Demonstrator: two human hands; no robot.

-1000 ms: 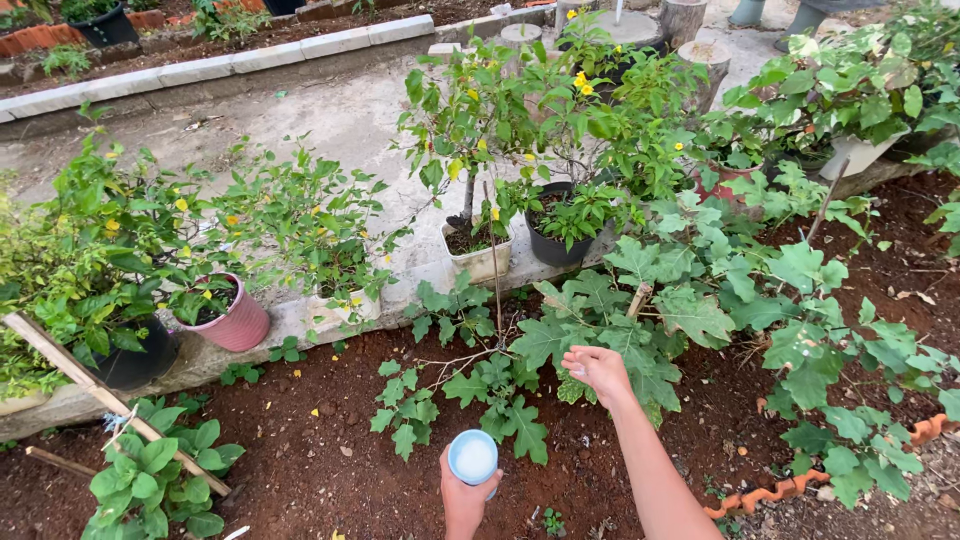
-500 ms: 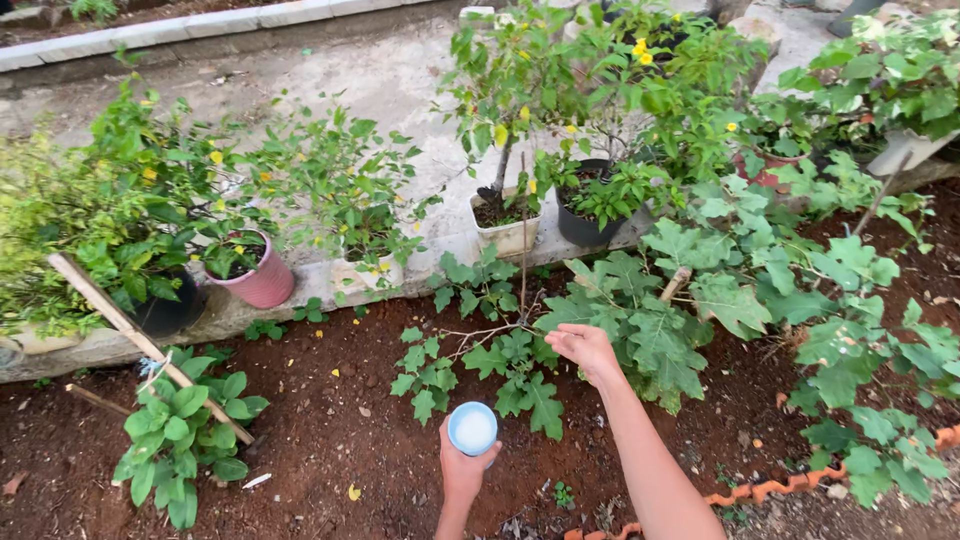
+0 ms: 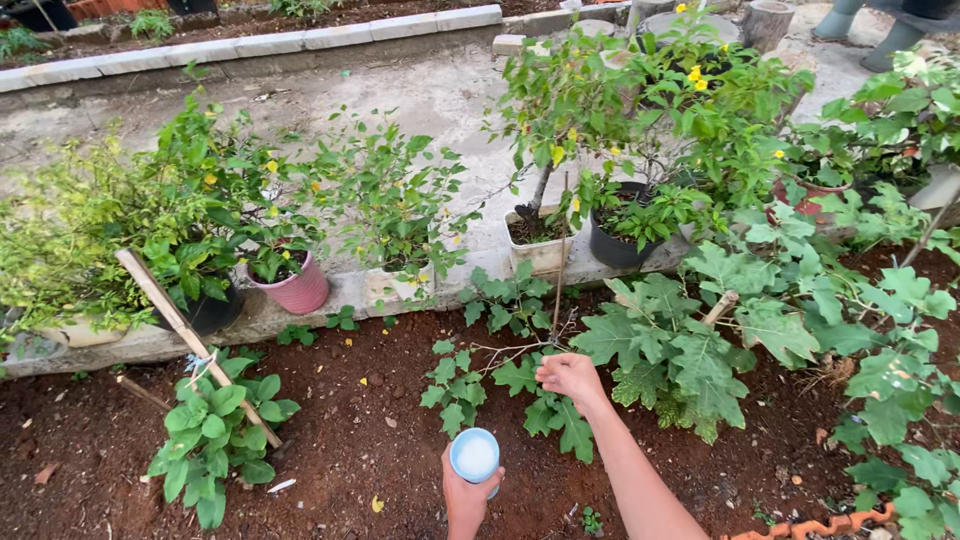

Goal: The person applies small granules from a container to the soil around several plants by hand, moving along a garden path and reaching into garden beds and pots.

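The left hand [image 3: 468, 498] at six o'clock keeps its grip wrapped around a small blue cup [image 3: 474, 456]; the right hand [image 3: 570, 375], fingers loosely curled and holding nothing, touches a leafy plant [image 3: 540, 400] over soil [image 3: 370, 440].

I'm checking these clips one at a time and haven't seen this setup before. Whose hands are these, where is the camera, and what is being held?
There is no machine here. A person wears a camera on the head, so the single view looks down at their own two bare hands over a garden bed of dark soil. The left hand holds a small blue cup with something white inside. The right hand is closed, stretched out over low leafy plants; whether it holds anything cannot be seen. Behind the bed, a stone ledge carries potted plants, among them a pink pot. A wooden stake leans at the left.
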